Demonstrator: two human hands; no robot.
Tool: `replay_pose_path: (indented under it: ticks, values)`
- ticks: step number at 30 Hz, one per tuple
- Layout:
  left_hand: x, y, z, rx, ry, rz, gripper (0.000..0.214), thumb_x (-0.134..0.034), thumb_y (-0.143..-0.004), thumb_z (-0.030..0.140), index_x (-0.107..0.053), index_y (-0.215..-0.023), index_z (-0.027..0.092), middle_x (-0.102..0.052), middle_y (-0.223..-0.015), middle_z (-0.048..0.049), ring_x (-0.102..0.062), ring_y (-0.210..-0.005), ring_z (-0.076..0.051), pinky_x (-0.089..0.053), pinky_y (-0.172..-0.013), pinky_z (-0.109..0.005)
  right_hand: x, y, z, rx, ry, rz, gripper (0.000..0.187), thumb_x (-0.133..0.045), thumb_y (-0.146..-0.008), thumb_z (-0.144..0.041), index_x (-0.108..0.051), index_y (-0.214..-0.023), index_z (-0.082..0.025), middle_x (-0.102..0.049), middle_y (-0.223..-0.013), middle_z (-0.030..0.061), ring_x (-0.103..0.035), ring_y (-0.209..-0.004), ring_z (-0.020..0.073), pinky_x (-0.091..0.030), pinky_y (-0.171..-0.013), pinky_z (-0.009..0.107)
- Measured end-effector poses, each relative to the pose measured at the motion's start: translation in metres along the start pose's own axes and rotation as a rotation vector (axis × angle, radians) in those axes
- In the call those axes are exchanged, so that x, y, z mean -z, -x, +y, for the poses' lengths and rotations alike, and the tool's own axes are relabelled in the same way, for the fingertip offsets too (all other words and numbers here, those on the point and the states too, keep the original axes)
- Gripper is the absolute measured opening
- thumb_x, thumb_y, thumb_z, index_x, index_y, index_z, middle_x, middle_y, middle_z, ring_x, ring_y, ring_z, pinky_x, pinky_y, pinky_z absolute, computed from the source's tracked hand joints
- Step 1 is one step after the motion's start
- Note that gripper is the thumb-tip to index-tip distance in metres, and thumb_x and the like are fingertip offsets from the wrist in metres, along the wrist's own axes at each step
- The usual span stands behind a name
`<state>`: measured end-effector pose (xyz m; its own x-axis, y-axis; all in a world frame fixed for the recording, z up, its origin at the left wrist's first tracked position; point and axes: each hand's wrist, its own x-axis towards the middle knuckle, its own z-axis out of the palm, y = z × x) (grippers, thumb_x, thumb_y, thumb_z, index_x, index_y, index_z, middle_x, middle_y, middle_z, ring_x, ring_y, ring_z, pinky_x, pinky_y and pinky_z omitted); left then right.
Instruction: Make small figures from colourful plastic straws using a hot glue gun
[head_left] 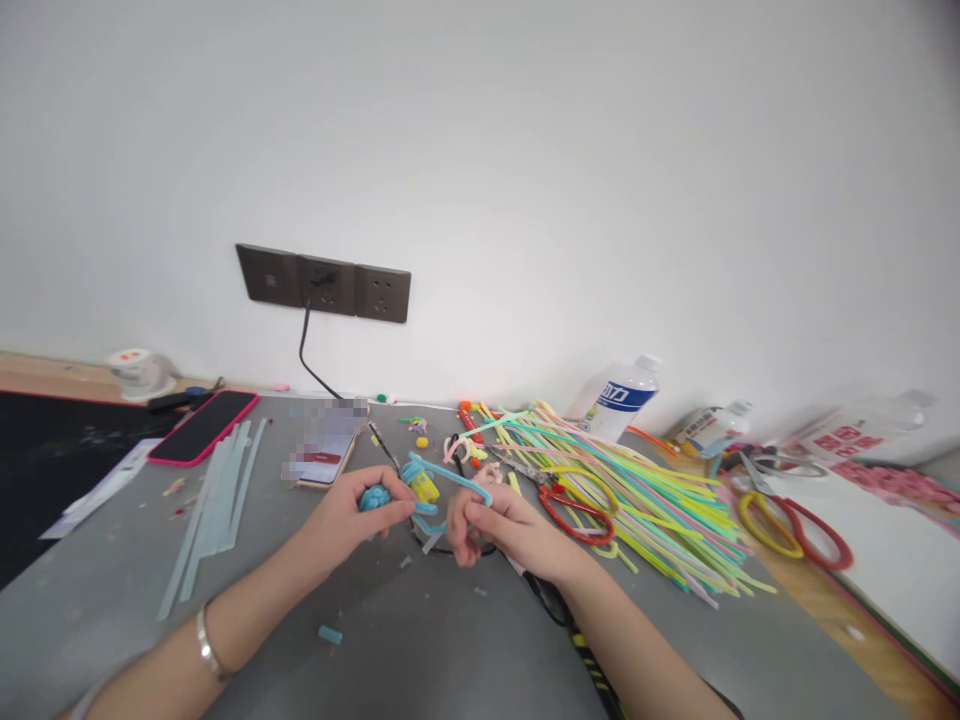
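Observation:
Near the middle of the desk, my left hand (360, 512) is closed with thumb and fingers around a blue woven-looking ball (375, 498). My right hand (499, 520), to its right, pinches a bent light blue strip (450, 474) that arches over toward the left hand. Whether the strip joins the ball is unclear. Just behind the fingertips sits a small yellow and blue piece (422, 485). A short blue offcut (330, 635) lies on the grey desk mat (420, 650) in front of the left wrist.
Several coloured strips (637, 500) spread at the right, with red-and-yellow-handled scissors (577, 510) on them. Translucent sticks (217, 500) and a pink-edged phone (206, 425) lie left. Another phone (326, 450) leans behind. A bottle (619, 400) stands by the wall; a cable (551, 600) runs beneath my right arm.

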<state>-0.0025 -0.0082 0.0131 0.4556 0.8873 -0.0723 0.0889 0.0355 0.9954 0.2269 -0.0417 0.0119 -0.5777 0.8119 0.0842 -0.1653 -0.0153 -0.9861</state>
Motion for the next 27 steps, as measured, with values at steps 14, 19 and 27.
replay_pose_path:
  ticks: [14, 19, 27]
  values:
    - [0.012, -0.006, 0.004, -0.029, 0.406, 0.178, 0.038, -0.082, -0.068, 0.044, -0.054, -0.065, 0.018, -0.057, -0.065, 0.0025, -0.041, -0.056, -0.009, -0.037, -0.056, -0.022, 0.022, 0.001, -0.013, 0.102, -0.261, 0.323, 0.038, -0.059, -0.091, -0.050, -0.046, -0.069, -0.022, -0.022, -0.034, -0.0136, -0.011, -0.036, 0.0077, -0.021, -0.042, 0.020]
    - [0.016, -0.007, 0.007, -0.067, 0.318, 0.158, 0.035, -0.076, -0.077, 0.042, -0.053, -0.066, 0.019, -0.054, -0.055, 0.0018, -0.053, -0.072, -0.015, -0.040, -0.063, -0.021, 0.037, 0.003, -0.022, 0.194, -0.335, 0.494, 0.037, -0.063, -0.089, -0.045, -0.043, -0.068, -0.023, -0.014, -0.034, -0.0135, -0.008, -0.038, 0.0096, -0.026, -0.043, 0.019]
    - [0.006, -0.002, -0.001, -0.029, 0.161, -0.101, 0.038, -0.076, -0.074, 0.045, -0.067, -0.099, 0.017, -0.066, -0.089, -0.0032, -0.043, -0.051, -0.005, -0.037, -0.051, -0.022, -0.002, 0.000, -0.006, 0.040, -0.211, 0.062, 0.041, -0.055, -0.093, -0.054, -0.051, -0.072, -0.019, -0.043, -0.045, -0.0078, -0.031, -0.039, 0.0077, -0.027, -0.045, 0.022]
